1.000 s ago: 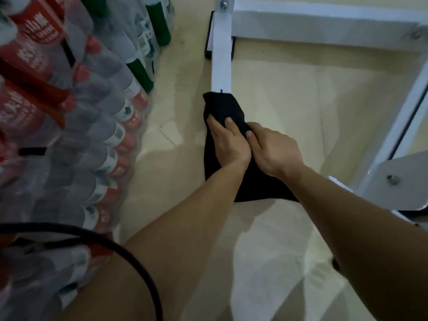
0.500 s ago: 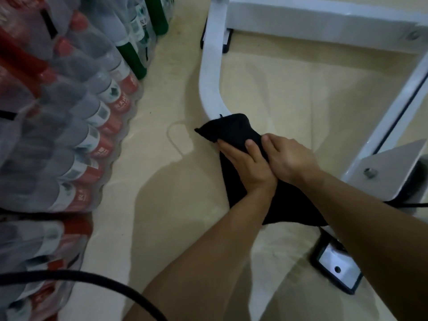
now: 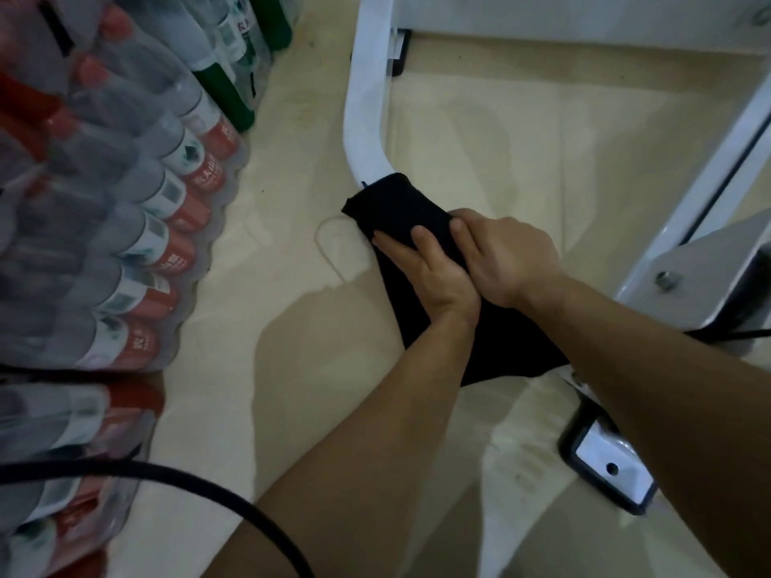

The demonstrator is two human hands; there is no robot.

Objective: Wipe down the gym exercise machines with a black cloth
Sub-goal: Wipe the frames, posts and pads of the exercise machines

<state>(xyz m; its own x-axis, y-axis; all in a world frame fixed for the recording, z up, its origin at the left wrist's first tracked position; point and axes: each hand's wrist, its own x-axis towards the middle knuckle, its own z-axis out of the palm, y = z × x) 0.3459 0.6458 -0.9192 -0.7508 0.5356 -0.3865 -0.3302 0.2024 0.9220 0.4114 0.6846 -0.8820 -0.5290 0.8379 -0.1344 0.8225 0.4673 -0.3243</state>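
A black cloth [image 3: 400, 208] is wrapped over the curved white floor tube [image 3: 367, 118] of a gym machine, low near the floor. My left hand [image 3: 429, 271] lies on the cloth with its fingers curled over it and the tube. My right hand [image 3: 507, 254] sits just to its right, fingers bent down onto the same cloth. The cloth's loose end [image 3: 500, 352] hangs below my wrists. The part of the tube under the cloth is hidden.
Shrink-wrapped packs of water bottles [image 3: 125, 227] are stacked close on the left. A white cross beam [image 3: 584, 18], a slanted strut [image 3: 709, 177] and a bolted bracket [image 3: 688, 281] stand to the right. A black-edged foot plate [image 3: 609, 465] lies on the beige floor. A black cable [image 3: 175, 473] crosses the lower left.
Both hands have slid with the cloth from the straight part of the tube down into its bend, toward me. The camera view has shifted with them.
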